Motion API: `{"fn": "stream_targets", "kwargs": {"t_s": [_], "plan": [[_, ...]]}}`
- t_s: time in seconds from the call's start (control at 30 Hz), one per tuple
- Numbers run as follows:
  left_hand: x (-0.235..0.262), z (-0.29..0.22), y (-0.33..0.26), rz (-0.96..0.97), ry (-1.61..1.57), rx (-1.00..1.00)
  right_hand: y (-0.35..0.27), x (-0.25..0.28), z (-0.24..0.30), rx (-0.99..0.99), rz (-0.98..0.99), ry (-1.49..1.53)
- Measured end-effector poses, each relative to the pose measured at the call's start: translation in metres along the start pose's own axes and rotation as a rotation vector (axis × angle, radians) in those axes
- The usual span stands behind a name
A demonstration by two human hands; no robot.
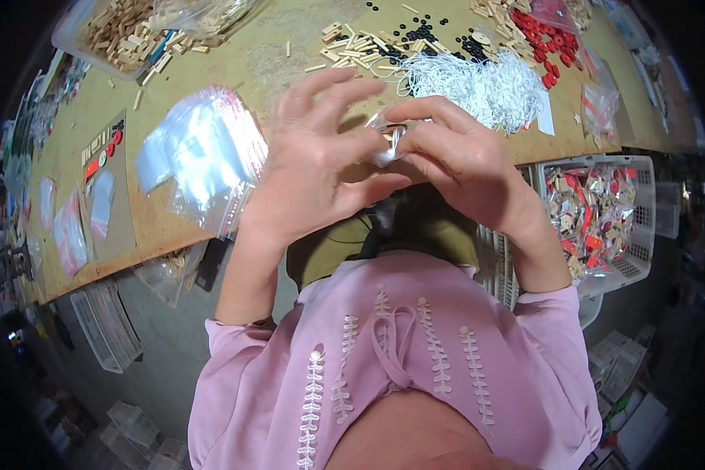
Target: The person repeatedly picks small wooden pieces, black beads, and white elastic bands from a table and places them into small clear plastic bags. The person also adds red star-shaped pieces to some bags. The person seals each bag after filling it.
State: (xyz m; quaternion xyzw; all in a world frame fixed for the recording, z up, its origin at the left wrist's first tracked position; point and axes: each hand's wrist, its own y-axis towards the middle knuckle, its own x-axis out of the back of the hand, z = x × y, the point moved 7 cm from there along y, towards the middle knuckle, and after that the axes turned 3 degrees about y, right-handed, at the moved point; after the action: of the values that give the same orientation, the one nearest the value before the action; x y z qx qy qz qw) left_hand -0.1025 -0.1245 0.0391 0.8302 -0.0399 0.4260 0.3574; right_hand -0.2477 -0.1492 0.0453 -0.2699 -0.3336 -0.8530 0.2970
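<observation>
A small clear plastic bag (385,149) with something brownish inside is held over the table's near edge. My right hand (466,160) pinches it between thumb and fingers. Beside it, my left hand (309,160) has its fingers spread, one fingertip against the bag and the thumb apart below. The bag's contents are mostly hidden by fingers and glare. Just left of my left hand lies a stack of flat clear zip bags (211,149). Beyond my right hand is a heap of white cords (478,90).
Wooden pieces fill a clear bin (78,39) at the back left. Loose wooden sticks (356,51), black rings (423,35) and red discs (552,47) lie at the back. A sample board (117,200) lies left. A white basket (638,211) of filled bags stands right.
</observation>
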Motion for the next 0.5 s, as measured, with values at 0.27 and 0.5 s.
{"fn": "stream_targets", "kwargs": {"t_s": [0.27,0.5], "plan": [[0.006,0.007,-0.001,-0.094,-0.198,0.027,-0.005,-0.001,-0.008,-0.02,0.009,0.045],[-0.011,0.018,-0.013,-0.075,-0.381,0.179,-0.002,-0.002,-0.002,0.015,-0.003,0.016]]}}
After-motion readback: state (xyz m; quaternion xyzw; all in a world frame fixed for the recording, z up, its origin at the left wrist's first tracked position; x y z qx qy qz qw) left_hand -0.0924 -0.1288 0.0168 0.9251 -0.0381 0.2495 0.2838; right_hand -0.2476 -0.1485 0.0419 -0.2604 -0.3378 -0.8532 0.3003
